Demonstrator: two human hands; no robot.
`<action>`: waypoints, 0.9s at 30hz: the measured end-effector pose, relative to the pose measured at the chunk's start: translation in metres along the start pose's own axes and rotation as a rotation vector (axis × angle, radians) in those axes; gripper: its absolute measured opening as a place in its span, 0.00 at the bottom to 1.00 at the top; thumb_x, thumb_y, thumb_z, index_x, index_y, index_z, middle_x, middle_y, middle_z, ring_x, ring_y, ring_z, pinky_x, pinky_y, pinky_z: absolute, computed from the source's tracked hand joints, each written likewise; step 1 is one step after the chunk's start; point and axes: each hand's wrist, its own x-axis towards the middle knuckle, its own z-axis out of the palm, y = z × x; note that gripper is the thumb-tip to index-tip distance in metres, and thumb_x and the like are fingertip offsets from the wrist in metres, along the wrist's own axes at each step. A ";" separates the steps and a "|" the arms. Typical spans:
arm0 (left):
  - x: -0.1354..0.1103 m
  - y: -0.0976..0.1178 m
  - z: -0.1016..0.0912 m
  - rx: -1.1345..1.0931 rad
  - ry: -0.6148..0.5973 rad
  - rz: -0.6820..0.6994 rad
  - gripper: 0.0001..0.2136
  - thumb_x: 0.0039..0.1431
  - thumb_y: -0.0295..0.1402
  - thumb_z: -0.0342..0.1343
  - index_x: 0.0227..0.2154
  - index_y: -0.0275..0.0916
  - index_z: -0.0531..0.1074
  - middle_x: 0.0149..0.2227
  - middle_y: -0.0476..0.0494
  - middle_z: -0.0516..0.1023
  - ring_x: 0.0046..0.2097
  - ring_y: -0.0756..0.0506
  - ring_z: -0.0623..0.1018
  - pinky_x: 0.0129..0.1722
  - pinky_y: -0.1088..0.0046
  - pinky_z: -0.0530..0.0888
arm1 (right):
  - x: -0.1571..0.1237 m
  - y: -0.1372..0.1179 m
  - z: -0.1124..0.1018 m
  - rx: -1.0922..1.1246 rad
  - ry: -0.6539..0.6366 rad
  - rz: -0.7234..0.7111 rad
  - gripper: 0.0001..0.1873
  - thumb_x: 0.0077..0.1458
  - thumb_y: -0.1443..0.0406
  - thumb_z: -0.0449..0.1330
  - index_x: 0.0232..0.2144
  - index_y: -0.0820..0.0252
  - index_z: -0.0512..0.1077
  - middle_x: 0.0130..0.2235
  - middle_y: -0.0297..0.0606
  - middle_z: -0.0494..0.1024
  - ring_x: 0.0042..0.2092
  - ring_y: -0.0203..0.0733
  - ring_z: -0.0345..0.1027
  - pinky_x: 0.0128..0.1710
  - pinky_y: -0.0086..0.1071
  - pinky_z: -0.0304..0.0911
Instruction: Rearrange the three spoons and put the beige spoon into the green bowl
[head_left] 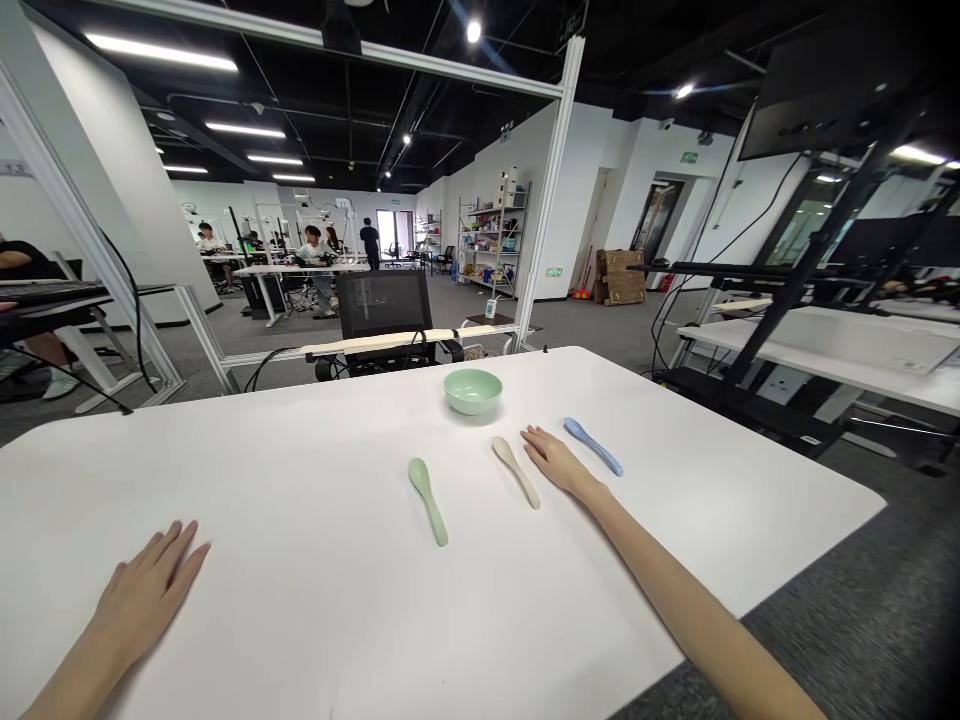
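Note:
My left hand (146, 590) lies flat on the white rounded-corner table (300, 470) near its front left, fingers spread, touching nothing else. My right hand (555, 462) rests palm down farther along, holding nothing. Its fingertips sit between a beige plastic spoon (516, 472) and a blue plastic spoon (592, 446), close to both. A pale green spoon (427, 500) lies to the left of the beige one. Beyond them stands a pale green bowl (472, 390), its inside mostly hidden by the low viewing angle.
A black mesh office chair (382, 305) stands behind the table's far edge, inside a white aluminium frame (551, 190). A white desk (825, 345) stands to the right. Farther off are people at benches, a loaded shelf unit (493, 235) and a cardboard box (620, 277).

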 end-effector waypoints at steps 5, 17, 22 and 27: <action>0.002 -0.004 0.003 -0.025 -0.068 -0.006 0.45 0.62 0.55 0.27 0.69 0.24 0.60 0.74 0.27 0.58 0.75 0.29 0.56 0.71 0.41 0.57 | 0.000 -0.001 -0.001 0.015 -0.017 0.007 0.29 0.70 0.58 0.48 0.63 0.67 0.73 0.68 0.54 0.68 0.72 0.57 0.56 0.72 0.52 0.52; 0.005 -0.008 0.006 -0.012 -0.088 -0.002 0.44 0.63 0.54 0.27 0.70 0.25 0.59 0.75 0.28 0.57 0.76 0.29 0.55 0.71 0.42 0.55 | -0.022 -0.069 -0.034 0.107 0.010 0.132 0.25 0.68 0.54 0.50 0.56 0.63 0.75 0.46 0.47 0.82 0.43 0.48 0.76 0.45 0.39 0.69; 0.006 -0.008 0.007 -0.004 -0.084 -0.004 0.44 0.62 0.54 0.28 0.70 0.25 0.60 0.74 0.28 0.58 0.75 0.29 0.57 0.71 0.42 0.57 | -0.038 -0.100 -0.030 0.133 -0.068 0.160 0.18 0.62 0.60 0.55 0.51 0.61 0.75 0.35 0.38 0.79 0.34 0.41 0.71 0.33 0.32 0.60; 0.006 -0.009 0.009 0.010 -0.068 0.012 0.42 0.63 0.52 0.29 0.69 0.25 0.61 0.74 0.27 0.59 0.74 0.28 0.58 0.70 0.40 0.57 | -0.013 -0.098 -0.044 0.144 0.045 0.177 0.13 0.61 0.63 0.55 0.45 0.60 0.76 0.32 0.36 0.79 0.31 0.39 0.69 0.29 0.29 0.57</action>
